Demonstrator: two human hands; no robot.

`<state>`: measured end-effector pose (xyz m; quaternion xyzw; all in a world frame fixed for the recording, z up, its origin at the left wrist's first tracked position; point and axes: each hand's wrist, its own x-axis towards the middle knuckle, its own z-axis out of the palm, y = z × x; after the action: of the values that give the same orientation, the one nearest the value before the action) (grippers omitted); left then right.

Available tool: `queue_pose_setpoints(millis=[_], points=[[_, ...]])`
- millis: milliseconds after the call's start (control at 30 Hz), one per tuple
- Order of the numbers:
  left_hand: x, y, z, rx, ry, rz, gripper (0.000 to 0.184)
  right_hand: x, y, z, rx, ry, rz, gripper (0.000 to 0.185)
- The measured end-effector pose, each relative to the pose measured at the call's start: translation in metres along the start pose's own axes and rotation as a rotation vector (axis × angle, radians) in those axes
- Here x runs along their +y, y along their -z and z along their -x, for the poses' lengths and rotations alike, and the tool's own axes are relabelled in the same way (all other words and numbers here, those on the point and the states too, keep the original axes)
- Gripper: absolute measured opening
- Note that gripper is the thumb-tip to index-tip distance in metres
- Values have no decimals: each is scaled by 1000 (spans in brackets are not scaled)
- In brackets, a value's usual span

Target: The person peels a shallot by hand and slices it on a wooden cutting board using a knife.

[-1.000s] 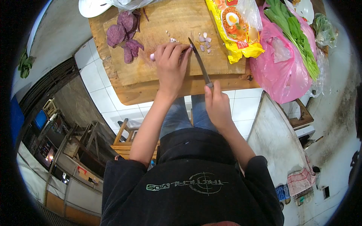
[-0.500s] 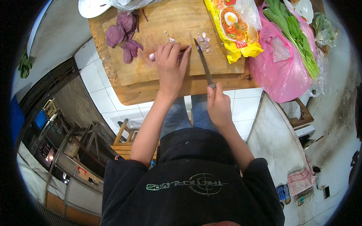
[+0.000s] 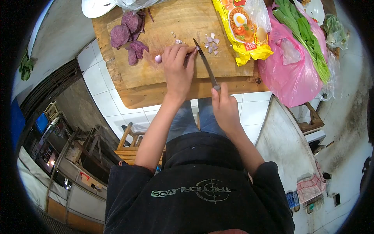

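Observation:
My left hand (image 3: 178, 68) presses down on the wooden cutting board (image 3: 117, 80), its fingers closed around a shallot that is mostly hidden under them. Beside its outer edge lies a small peeled shallot (image 3: 158, 59). My right hand (image 3: 226, 107) grips a kitchen knife (image 3: 207, 66) by its handle. The blade points away from me, its front part close by the left fingertips. Several cut shallot pieces (image 3: 211, 43) are scattered right of the blade. Small chopped bits (image 3: 178, 41) lie just beyond my left hand.
Purple sweet potato pieces (image 3: 120, 36) sit on the board's left side. A yellow noodle packet (image 3: 243, 31) rests at the right. Beside it, a pink plastic bag (image 3: 290, 74) carries leafy greens (image 3: 302, 35). A white plate (image 3: 95, 8) is at the far left.
The knife has shifted slightly left and its tip now lies nearer my left fingertips. The small shallot shows a little more apart from my left hand.

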<state>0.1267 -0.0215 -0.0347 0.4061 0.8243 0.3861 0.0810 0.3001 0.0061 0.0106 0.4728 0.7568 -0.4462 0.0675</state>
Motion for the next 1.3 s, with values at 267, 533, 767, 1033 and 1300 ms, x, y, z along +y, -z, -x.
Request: queue_pose_setpoints(millis=[267, 533, 767, 1033, 1300], points=[[1, 0, 0, 4, 15, 30, 12, 7, -7, -11, 53, 65, 238, 26], [2, 1, -2, 14, -4, -6, 11, 17, 7, 7, -2, -40, -83, 25], [0, 3, -3, -6, -10, -26, 10, 2, 10, -1, -6, 38, -52, 23], [2, 4, -4, 1, -7, -19, 10, 4, 4, -6, 34, 78, 63, 25], [3, 5, -4, -17, 21, -10, 11, 10, -4, -6, 33, 51, 84, 28]])
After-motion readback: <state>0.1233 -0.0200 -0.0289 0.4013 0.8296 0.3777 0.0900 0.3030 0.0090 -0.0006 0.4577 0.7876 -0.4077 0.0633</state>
